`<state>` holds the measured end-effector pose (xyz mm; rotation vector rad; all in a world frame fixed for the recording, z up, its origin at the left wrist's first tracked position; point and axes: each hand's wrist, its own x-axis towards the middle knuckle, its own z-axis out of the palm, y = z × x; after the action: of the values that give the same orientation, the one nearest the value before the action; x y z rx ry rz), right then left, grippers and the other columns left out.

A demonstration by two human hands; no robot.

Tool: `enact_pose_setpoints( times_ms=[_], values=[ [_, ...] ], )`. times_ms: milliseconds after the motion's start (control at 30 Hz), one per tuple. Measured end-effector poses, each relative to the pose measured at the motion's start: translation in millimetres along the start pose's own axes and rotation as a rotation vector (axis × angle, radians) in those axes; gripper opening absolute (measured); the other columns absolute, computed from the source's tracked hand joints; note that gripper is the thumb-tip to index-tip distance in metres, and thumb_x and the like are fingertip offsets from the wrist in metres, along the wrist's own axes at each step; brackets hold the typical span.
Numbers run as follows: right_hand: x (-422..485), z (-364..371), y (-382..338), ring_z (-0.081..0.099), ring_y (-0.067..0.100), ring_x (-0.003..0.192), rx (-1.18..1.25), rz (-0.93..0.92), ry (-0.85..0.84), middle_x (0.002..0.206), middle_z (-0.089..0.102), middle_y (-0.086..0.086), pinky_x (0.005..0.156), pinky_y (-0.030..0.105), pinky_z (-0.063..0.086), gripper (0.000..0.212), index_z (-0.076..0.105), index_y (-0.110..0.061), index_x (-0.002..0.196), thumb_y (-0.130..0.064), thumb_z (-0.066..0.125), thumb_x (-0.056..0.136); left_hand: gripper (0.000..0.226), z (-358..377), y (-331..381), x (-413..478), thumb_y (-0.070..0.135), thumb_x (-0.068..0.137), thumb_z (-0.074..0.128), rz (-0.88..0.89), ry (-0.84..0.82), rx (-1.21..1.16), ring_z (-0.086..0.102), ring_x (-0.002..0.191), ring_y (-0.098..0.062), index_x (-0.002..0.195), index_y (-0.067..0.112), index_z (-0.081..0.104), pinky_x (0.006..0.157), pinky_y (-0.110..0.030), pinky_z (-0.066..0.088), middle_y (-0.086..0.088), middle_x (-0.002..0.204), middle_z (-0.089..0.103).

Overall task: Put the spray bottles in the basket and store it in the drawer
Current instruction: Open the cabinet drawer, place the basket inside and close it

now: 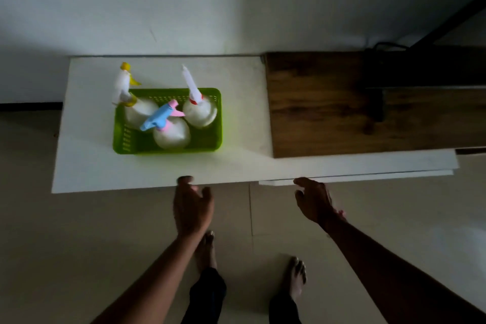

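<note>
A green plastic basket (pixel 210 139) stands on a white cabinet top (pixel 86 166), left of centre. Three white spray bottles stand upright inside it: one with a yellow and white trigger (pixel 136 113) at the back left, one with a blue and pink trigger (pixel 172 133) at the front, one with a white and red trigger (pixel 201 112) at the back right. My left hand (pixel 193 205) hovers at the cabinet's front edge, fingers apart, a fingertip on the rim. My right hand (pixel 314 200) is held open just below the front edge, further right. Neither hand holds anything.
A dark wooden board (pixel 315 105) lies on the right part of the cabinet top, with a dark object (pixel 378 87) behind it. A white wall rises behind. A thin white panel edge (pixel 368 177) shows under the top at the right. My bare feet stand on pale floor tiles (pixel 79 244).
</note>
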<state>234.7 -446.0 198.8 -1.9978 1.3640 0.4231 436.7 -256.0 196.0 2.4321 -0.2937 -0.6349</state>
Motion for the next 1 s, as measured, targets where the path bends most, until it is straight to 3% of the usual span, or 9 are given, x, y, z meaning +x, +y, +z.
enact_pose_setpoints(
  times_ms=[67,133,200,333,433,567,733,1000],
  values=[
    [-4.0,-2.0,34.7,0.056,0.028,0.121,-0.122,0.018,-0.096,0.143,0.051,0.009,0.097,0.033,0.046,0.051,0.043,-0.02,0.141,-0.021,0.054,0.091,0.027,32.8,16.1,-24.3,0.016,0.081,0.061,0.175,-0.191,0.091,0.065,0.094,-0.03,0.107,0.01,0.058,0.075,-0.025,0.041,-0.011,0.099,0.068],
    [-0.5,-6.3,61.8,0.034,0.026,0.141,-0.223,-0.008,-0.156,0.158,0.025,0.008,0.111,0.034,0.033,0.064,0.023,-0.018,0.15,-0.026,0.051,0.094,0.038,70.0,33.5,-42.5,0.023,0.084,0.058,0.333,-0.398,0.195,0.06,0.112,-0.025,0.122,0.015,0.057,0.09,-0.026,0.044,-0.008,0.122,0.063],
    [7.7,-10.3,80.9,0.015,0.025,0.148,-0.287,-0.043,-0.163,0.162,0.006,0.007,0.117,0.037,0.025,0.071,0.01,-0.016,0.152,-0.028,0.05,0.095,0.057,106.9,49.6,-53.8,0.03,0.087,0.055,0.466,-0.545,0.279,0.04,0.136,-0.021,0.141,0.017,0.042,0.111,-0.031,0.033,-0.006,0.147,0.045],
    [20.2,-12.2,103.2,0.001,0.025,0.15,-0.333,-0.091,-0.165,0.162,-0.003,0.005,0.117,0.043,0.026,0.074,0.002,-0.015,0.152,-0.027,0.046,0.095,0.079,167.9,73.6,-64.7,0.035,0.087,0.054,0.579,-0.689,0.448,0.009,0.149,-0.019,0.153,0.019,0.014,0.117,-0.043,0.024,-0.002,0.163,0.011],
    [22.2,-8.7,112.5,-0.005,0.026,0.149,-0.315,-0.076,-0.21,0.162,-0.008,0.01,0.116,0.048,0.027,0.078,-0.005,-0.013,0.152,-0.029,0.046,0.095,0.088,194.2,66.0,-75.4,0.031,0.087,0.055,0.629,-0.673,0.606,-0.008,0.149,-0.02,0.154,0.019,-0.001,0.12,-0.047,0.011,-0.006,0.163,-0.007],
    [27.1,-7.0,125.2,-0.015,0.026,0.148,-0.287,-0.058,-0.271,0.16,-0.019,0.007,0.118,0.056,0.016,0.085,-0.013,-0.014,0.15,-0.032,0.049,0.095,0.101,203.8,34.1,-90.8,0.042,0.087,0.053,0.65,-0.671,0.789,-0.03,0.141,-0.027,0.146,0.021,-0.026,0.112,-0.061,-0.003,-0.009,0.152,-0.037],
    [31.8,-2.3,132.0,-0.013,0.025,0.148,-0.327,-0.117,-0.225,0.161,-0.015,0.01,0.119,0.052,0.005,0.09,-0.011,-0.012,0.15,-0.035,0.053,0.091,0.106,203.0,21.3,-82.3,0.042,0.084,0.055,0.57,-0.581,0.792,-0.028,0.142,-0.027,0.146,0.021,-0.028,0.112,-0.061,-0.003,-0.007,0.151,-0.039],
    [23.1,-15.5,138.2,0.002,0.026,0.149,-0.404,-0.16,-0.274,0.161,-0.001,0.011,0.121,0.051,0.009,0.084,-0.002,-0.007,0.151,-0.03,0.053,0.091,0.123,197.3,23.1,-95.7,0.038,0.075,0.07,0.498,-0.708,0.72,-0.029,0.14,-0.023,0.143,0.027,-0.031,0.111,-0.057,0.003,-0.003,0.15,-0.041]
  ],
)
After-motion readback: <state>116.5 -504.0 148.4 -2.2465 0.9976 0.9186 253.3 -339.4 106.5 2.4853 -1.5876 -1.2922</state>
